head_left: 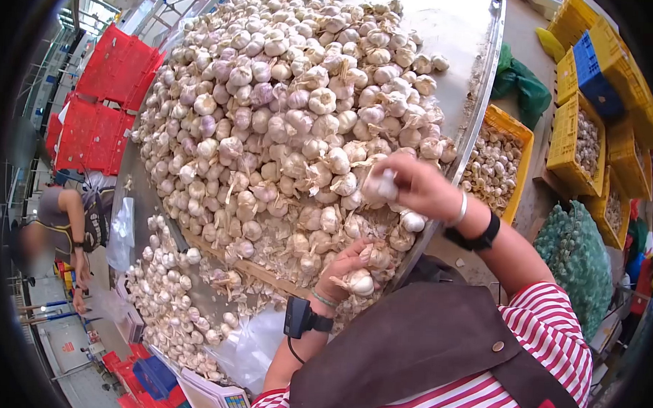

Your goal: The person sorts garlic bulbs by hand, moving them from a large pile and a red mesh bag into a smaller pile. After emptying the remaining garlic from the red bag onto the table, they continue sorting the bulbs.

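Observation:
A large heap of garlic bulbs (272, 123) covers the metal table in front of me. My left hand (344, 268), low at the heap's near edge, is closed around garlic bulbs; a cleaner white bulb (360, 282) shows at its fingers, beside one with papery skin (376, 256). Above and to the right, my right hand (419, 187) is blurred by motion, its fingers closed on a pale garlic bulb (383, 184). Loose skins (275, 234) lie among the bulbs near my left hand.
Cleaner bulbs (167, 285) lie beyond a wooden strip (259, 272), near a plastic bag (253, 349) and a scale (212, 396). A yellow crate (524, 150) of garlic and a green net sack (575, 259) stand right. Red crates (91, 135) and another person (63, 216) are left.

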Motion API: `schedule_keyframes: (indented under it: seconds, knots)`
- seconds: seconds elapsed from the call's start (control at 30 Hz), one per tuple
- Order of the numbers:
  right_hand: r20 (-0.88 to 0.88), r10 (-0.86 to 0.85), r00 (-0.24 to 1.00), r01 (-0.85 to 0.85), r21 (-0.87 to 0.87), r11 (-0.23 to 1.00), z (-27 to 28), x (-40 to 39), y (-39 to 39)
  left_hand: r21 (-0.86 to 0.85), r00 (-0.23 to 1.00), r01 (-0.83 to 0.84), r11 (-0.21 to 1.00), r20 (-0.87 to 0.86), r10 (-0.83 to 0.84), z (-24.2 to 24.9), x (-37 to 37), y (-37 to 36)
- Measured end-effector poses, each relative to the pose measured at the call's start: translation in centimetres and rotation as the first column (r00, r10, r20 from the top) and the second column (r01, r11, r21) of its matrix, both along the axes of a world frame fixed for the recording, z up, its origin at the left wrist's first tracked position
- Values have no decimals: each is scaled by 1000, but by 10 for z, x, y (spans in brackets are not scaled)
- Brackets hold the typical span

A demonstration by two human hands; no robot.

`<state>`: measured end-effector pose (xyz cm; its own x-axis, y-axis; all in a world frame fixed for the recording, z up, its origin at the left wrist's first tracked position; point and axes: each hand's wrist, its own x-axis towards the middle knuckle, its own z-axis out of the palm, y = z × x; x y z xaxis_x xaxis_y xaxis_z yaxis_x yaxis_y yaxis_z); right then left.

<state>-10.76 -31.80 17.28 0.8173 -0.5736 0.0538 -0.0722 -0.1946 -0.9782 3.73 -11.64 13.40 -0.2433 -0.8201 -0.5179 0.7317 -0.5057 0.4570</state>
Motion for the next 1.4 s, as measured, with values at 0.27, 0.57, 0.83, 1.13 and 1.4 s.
schedule_keyframes:
  seconds: [0.27, 0.57, 0.83, 1.13, 1.4]
  knots:
    - [-105, 433, 895, -433, 21, 901, 14, 0, 81, 430, 843, -382, 818, -202, 499, 10, -27, 46]
    - [-781, -67, 621, -475, -443, 760, -30, -36, 32, -254, 281, -906, 338, 235, 931, 22, 173, 171]
    - [-762, -16, 648, -349, -315, 883, -25, -19, 42, -397, -214, -328, 858, 915, 341, 30, 120, 116]
    - [280, 25, 960, -229, 729, 646, 11, -32, 62, -61, -478, 553, 831, 794, 376, -26, -9, 30]
    - [-673, -77, 735, -481, -598, 641, -24, 11, 96, -152, 193, 124, 981, 973, 126, -6, 27, 57]
